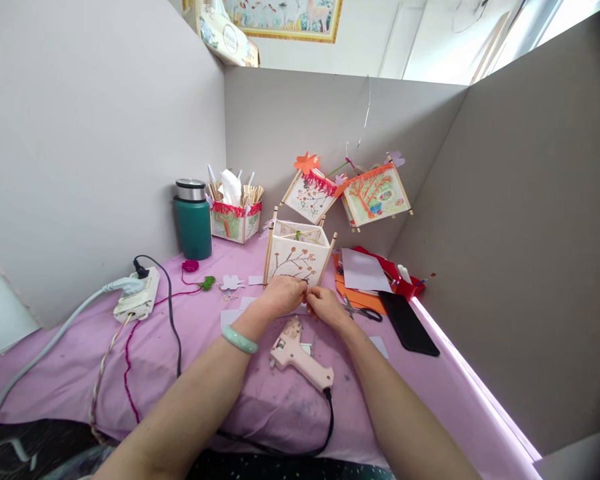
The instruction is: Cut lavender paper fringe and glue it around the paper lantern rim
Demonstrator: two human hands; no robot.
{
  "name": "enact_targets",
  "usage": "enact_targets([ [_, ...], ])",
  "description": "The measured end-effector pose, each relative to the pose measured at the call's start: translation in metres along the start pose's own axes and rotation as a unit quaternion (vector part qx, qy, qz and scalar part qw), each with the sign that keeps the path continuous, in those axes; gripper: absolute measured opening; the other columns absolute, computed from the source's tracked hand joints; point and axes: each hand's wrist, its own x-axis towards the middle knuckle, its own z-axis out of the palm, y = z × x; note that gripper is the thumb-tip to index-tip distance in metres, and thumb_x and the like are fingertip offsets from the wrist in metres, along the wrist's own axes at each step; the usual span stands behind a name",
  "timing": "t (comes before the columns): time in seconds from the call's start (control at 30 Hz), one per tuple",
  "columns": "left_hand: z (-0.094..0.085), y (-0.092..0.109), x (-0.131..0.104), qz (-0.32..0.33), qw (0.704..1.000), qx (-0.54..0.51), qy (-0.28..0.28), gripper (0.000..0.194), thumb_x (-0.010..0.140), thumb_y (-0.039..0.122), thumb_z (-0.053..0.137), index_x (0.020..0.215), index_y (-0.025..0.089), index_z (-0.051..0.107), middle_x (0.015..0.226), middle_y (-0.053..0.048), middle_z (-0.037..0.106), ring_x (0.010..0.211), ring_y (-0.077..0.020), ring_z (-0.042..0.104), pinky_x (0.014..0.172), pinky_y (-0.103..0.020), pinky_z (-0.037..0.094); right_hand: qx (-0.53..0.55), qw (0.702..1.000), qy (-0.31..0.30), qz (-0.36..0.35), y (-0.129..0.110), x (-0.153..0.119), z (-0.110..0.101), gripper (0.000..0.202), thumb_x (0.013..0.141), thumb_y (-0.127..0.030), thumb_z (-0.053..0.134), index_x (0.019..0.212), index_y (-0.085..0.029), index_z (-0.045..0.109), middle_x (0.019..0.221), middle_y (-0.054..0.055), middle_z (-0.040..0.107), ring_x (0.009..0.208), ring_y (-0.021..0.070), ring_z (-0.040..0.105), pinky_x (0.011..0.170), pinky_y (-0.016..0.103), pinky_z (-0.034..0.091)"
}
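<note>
A square paper lantern with wooden sticks at its corners and a drawn flowering branch stands upright in front of me. Close against its lower front edge, my left hand has its fingers curled together. My right hand meets it there in a pinch, fingertips nearly touching the left ones. Whatever is between the fingers is too small or hidden to name. A pink glue gun lies on the cloth just below both hands, between my forearms.
Two finished paper lanterns hang behind. Left are a green bottle, a decorated stick holder, yarn and a power strip with cords. Right lie scissors, paper sheets and a black phone. Grey panels enclose the table.
</note>
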Motion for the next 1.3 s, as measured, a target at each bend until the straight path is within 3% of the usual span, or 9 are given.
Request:
enact_targets([
  [0.1, 0.0, -0.003, 0.0, -0.029, 0.999, 0.009, 0.018, 0.021, 0.086, 0.023, 0.047, 0.083, 0.02, 0.067, 0.087, -0.008, 0.069, 0.081, -0.0225, 0.064, 0.07, -0.032, 0.044, 0.004, 1.0, -0.018, -0.001, 0.0, 0.0, 0.001, 0.019, 0.073, -0.019, 0.049, 0.055, -0.02, 0.054, 0.047, -0.003, 0.056, 0.039, 0.0108, 0.047, 0.041, 0.022, 0.033],
  [0.2, -0.002, -0.007, 0.001, -0.102, 0.993, 0.003, 0.061, 0.019, 0.087, 0.025, 0.046, 0.088, 0.021, 0.065, 0.083, -0.007, 0.069, 0.08, -0.0223, 0.064, 0.069, -0.031, 0.043, 0.026, 0.999, -0.032, -0.002, 0.001, 0.001, 0.002, 0.017, 0.072, -0.02, 0.049, 0.057, -0.02, 0.055, 0.047, -0.003, 0.056, 0.038, 0.0102, 0.046, 0.04, 0.022, 0.033],
  [0.3, -0.007, -0.01, 0.001, -0.166, 0.982, -0.021, 0.086, 0.019, 0.087, 0.027, 0.045, 0.095, 0.021, 0.062, 0.08, -0.006, 0.068, 0.077, -0.0225, 0.064, 0.068, -0.031, 0.043, 0.081, 0.997, -0.018, 0.007, 0.001, 0.004, 0.001, 0.016, 0.075, -0.024, 0.048, 0.062, -0.019, 0.056, 0.049, -0.003, 0.057, 0.038, 0.0099, 0.046, 0.041, 0.022, 0.035],
  [0.43, -0.011, -0.009, 0.002, -0.199, 0.976, -0.047, 0.076, 0.02, 0.088, 0.026, 0.041, 0.098, 0.019, 0.057, 0.082, -0.008, 0.068, 0.078, -0.0238, 0.064, 0.067, -0.032, 0.043, 0.134, 0.991, 0.015, 0.023, -0.005, 0.004, -0.005, 0.024, 0.079, -0.034, 0.048, 0.06, -0.019, 0.051, 0.049, -0.003, 0.055, 0.038, 0.009, 0.045, 0.04, 0.021, 0.034],
  [0.6, -0.011, -0.005, 0.002, -0.191, 0.98, -0.047, 0.034, 0.025, 0.09, 0.025, 0.034, 0.096, 0.018, 0.057, 0.084, -0.009, 0.068, 0.082, -0.0247, 0.064, 0.069, -0.033, 0.043, 0.221, 0.971, 0.076, 0.05, -0.012, 0.002, -0.01, 0.036, 0.074, -0.051, 0.058, 0.06, -0.019, 0.047, 0.046, -0.004, 0.05, 0.035, 0.0064, 0.039, 0.036, 0.02, 0.026],
  [0.7, -0.008, -0.004, 0.003, -0.183, 0.982, -0.036, 0.015, 0.03, 0.091, 0.028, 0.033, 0.091, 0.018, 0.061, 0.082, -0.01, 0.068, 0.081, -0.0256, 0.064, 0.069, -0.033, 0.043, 0.259, 0.961, 0.08, 0.056, -0.011, 0.002, -0.011, 0.038, 0.068, -0.054, 0.064, 0.065, -0.018, 0.052, 0.052, -0.003, 0.055, 0.036, 0.0061, 0.039, 0.036, 0.02, 0.023],
  [0.87, -0.001, -0.006, 0.004, -0.154, 0.98, -0.099, 0.075, 0.025, 0.088, 0.029, 0.044, 0.081, 0.02, 0.066, 0.076, -0.006, 0.067, 0.074, -0.02, 0.062, 0.066, -0.029, 0.041, 0.294, 0.954, 0.028, 0.043, -0.007, 0.003, -0.009, 0.038, 0.062, -0.049, 0.071, 0.079, -0.016, 0.066, 0.062, -0.002, 0.06, 0.042, 0.0066, 0.044, 0.038, 0.02, 0.024],
  [1.07, 0.002, -0.012, 0.007, -0.125, 0.957, -0.21, 0.156, 0.016, 0.083, 0.025, 0.055, 0.076, 0.018, 0.068, 0.075, -0.002, 0.068, 0.068, -0.0136, 0.058, 0.064, -0.024, 0.04, 0.289, 0.956, -0.017, 0.04, -0.005, 0.003, -0.007, 0.042, 0.064, -0.054, 0.073, 0.078, -0.014, 0.069, 0.064, 0.001, 0.063, 0.045, 0.007, 0.046, 0.04, 0.02, 0.024],
  [1.3, 0.008, -0.012, 0.01, -0.062, 0.951, -0.274, 0.128, 0.022, 0.084, 0.02, 0.051, 0.083, 0.019, 0.073, 0.083, -0.004, 0.069, 0.078, -0.0151, 0.061, 0.072, -0.025, 0.044, 0.305, 0.951, -0.004, 0.045, -0.003, 0.005, -0.005, 0.044, 0.067, -0.058, 0.073, 0.071, -0.015, 0.065, 0.06, 0.0, 0.059, 0.043, 0.0065, 0.046, 0.039, 0.02, 0.024],
])
